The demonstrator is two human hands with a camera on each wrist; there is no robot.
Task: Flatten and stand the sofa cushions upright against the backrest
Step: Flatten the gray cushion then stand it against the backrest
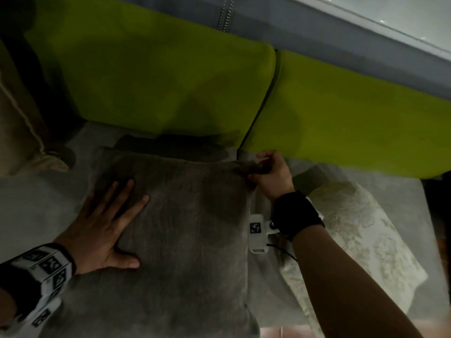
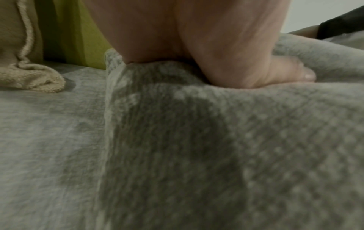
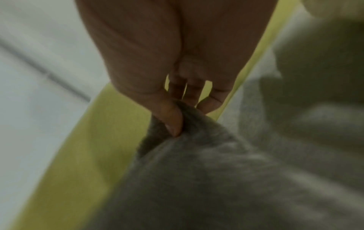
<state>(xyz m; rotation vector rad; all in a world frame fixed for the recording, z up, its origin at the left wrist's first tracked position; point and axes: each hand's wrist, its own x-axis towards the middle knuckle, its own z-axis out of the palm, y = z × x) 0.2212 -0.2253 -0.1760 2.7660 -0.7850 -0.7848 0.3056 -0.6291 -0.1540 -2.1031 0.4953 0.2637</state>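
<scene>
Our left hand (image 1: 102, 230) lies flat with fingers spread, pressing on the grey cushion (image 1: 185, 228), which lies flat on the seat (image 1: 34, 203) under our palm. It sinks in, so we think it is soft and light. Our right hand (image 1: 271, 174) pinches its far corner. Corners look best to hold. The green backrest (image 1: 158, 76) is just past our fingers.
</scene>
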